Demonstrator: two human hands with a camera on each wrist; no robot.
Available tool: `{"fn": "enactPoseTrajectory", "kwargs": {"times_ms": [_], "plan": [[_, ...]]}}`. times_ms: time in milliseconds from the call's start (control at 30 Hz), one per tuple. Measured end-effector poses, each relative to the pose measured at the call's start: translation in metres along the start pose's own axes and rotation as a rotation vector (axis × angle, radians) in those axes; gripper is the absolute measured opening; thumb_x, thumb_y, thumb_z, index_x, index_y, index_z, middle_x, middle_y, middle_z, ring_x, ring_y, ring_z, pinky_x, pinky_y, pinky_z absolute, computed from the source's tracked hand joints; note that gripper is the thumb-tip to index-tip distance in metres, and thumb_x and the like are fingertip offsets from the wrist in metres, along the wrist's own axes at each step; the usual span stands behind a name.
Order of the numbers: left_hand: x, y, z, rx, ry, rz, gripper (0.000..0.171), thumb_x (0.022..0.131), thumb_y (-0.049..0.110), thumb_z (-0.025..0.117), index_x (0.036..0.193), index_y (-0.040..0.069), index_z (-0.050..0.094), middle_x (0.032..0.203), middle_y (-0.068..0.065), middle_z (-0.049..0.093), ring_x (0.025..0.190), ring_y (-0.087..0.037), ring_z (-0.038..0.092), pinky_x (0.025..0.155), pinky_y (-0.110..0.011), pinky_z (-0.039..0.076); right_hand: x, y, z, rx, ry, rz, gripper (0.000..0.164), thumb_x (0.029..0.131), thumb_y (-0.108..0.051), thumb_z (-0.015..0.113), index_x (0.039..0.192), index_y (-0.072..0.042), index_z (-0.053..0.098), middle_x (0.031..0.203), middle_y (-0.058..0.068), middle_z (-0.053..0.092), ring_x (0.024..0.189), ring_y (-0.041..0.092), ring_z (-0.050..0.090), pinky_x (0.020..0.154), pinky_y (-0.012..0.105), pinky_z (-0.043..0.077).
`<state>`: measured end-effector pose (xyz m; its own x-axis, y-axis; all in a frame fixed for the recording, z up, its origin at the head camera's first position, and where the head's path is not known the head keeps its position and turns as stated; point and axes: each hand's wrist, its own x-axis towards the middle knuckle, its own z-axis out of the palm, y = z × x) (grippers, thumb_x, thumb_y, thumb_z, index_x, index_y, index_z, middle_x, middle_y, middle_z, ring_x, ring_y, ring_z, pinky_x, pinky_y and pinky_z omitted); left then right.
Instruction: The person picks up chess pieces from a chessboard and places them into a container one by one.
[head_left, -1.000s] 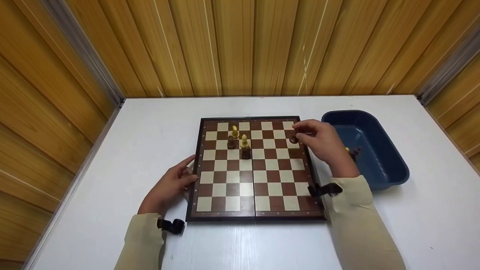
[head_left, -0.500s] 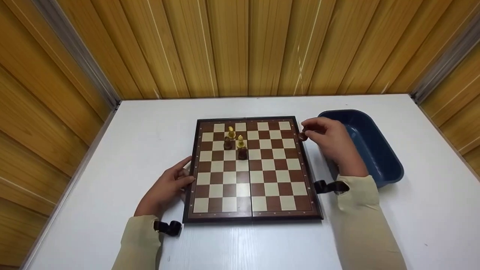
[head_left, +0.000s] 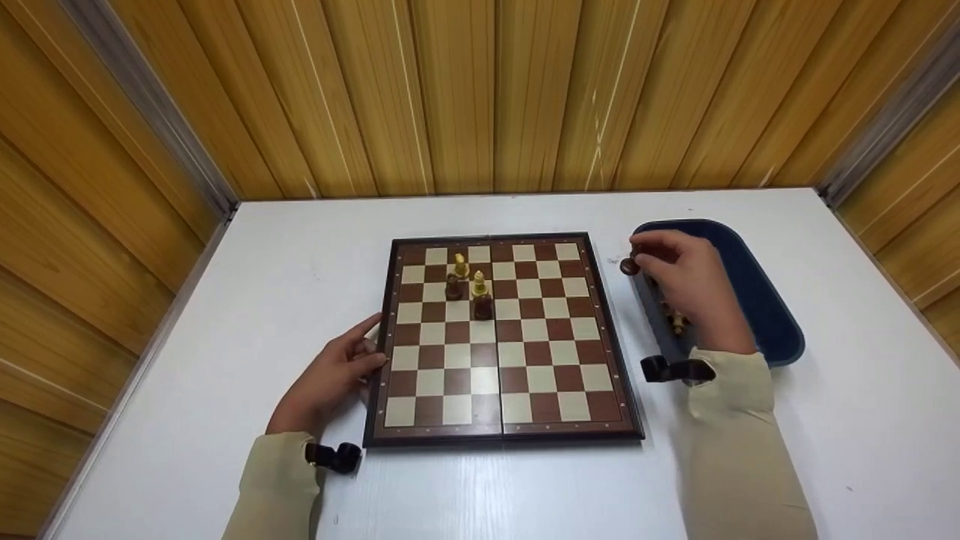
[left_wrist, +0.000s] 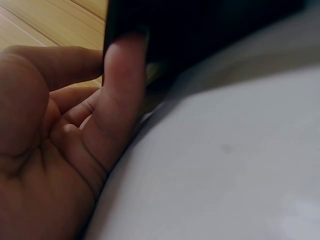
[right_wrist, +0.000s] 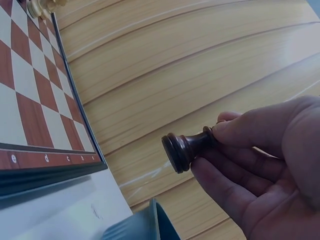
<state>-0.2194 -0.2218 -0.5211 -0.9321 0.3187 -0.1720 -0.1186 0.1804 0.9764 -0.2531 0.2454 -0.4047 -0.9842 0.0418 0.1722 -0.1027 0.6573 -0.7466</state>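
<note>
A folding chessboard [head_left: 540, 330] lies on the white table. My left hand [head_left: 330, 382] holds its left edge with thumb and fingers; in the left wrist view, the fingers [left_wrist: 120, 85] touch the board's dark side. Off the board's right edge, my right hand [head_left: 694, 289] pinches a dark brown chess piece [right_wrist: 187, 147] by its upper part, with the round base sticking out. Its top is hidden by the fingertips. Two gold pieces, one a horse-headed knight [head_left: 460, 265] and one taller piece [head_left: 480, 283], stand on the board beside two dark pieces [head_left: 484, 307].
A deep blue plastic basin [head_left: 784, 322] stands right of the board, partly under my right hand and forearm. Several gold and dark chess pieces [head_left: 677, 324] lie inside it. Wood-patterned panels [head_left: 465, 97] enclose the table's back and sides.
My right hand has carried the dark chess piece rightward from the board's far right squares, past its edge, to beside the basin. My left hand stays at the board's left edge.
</note>
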Motion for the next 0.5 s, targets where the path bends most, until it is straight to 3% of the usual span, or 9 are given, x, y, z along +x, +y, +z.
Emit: {"fn": "enactPoseTrajectory", "kwargs": {"times_ms": [200, 500], "plan": [[0.0, 0.002, 0.0, 0.016, -0.011, -0.002, 0.07, 0.095, 0.012, 0.061, 0.154, 0.019, 0.026, 0.095, -0.007, 0.059, 0.074, -0.015, 0.061, 0.061, -0.033, 0.059, 0.0, 0.004, -0.007, -0.016, 0.014, 0.033, 0.029, 0.096, -0.013, 0.059, 0.123, -0.012, 0.066, 0.119, 0.012, 0.066, 0.102, 0.014, 0.062, 0.079, 0.015, 0.047], [-0.001, 0.002, -0.001, -0.01, -0.022, -0.02, 0.068, 0.096, 0.012, 0.06, 0.154, 0.024, 0.026, 0.096, -0.009, 0.057, 0.075, -0.019, 0.063, 0.059, -0.042, 0.06, -0.003, 0.012, -0.018, 0.027, 0.068, 0.085, 0.028, 0.096, -0.012, 0.058, 0.123, -0.007, 0.065, 0.115, 0.012, 0.066, 0.092, 0.003, 0.059, 0.074, 0.012, 0.049]]}}
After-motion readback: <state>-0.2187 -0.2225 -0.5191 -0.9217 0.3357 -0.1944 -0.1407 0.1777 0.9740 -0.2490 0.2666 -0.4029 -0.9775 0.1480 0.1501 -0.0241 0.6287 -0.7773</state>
